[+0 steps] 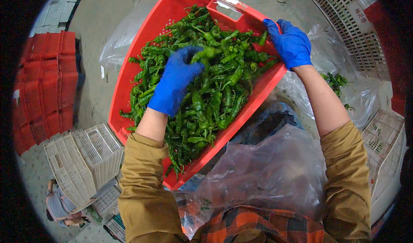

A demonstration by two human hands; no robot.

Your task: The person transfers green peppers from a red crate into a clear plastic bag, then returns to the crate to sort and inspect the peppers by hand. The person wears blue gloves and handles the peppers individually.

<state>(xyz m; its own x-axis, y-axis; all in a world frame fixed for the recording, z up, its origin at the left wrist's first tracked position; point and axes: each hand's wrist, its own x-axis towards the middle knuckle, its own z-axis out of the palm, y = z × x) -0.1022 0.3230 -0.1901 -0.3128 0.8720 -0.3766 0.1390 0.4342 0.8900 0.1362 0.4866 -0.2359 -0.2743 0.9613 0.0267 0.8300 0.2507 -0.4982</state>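
A red plastic crate, tilted across the view, holds a heap of long, wrinkled green peppers. In a blue glove, my left hand is over the middle of the heap, slightly blurred. A lighter green pepper, blurred as well, lies between its thumb and fingers. My right hand, gloved in blue too, grips the crate's rim at the upper right corner, thumb and fingers over the edge. Clear plastic sheeting covers my lap, below the crate.
Stacked red crates stand at left, above white slatted crates. Another person is at lower left. On the right, plastic film lies under some loose peppers, near a white crate bearing writing and another pale crate.
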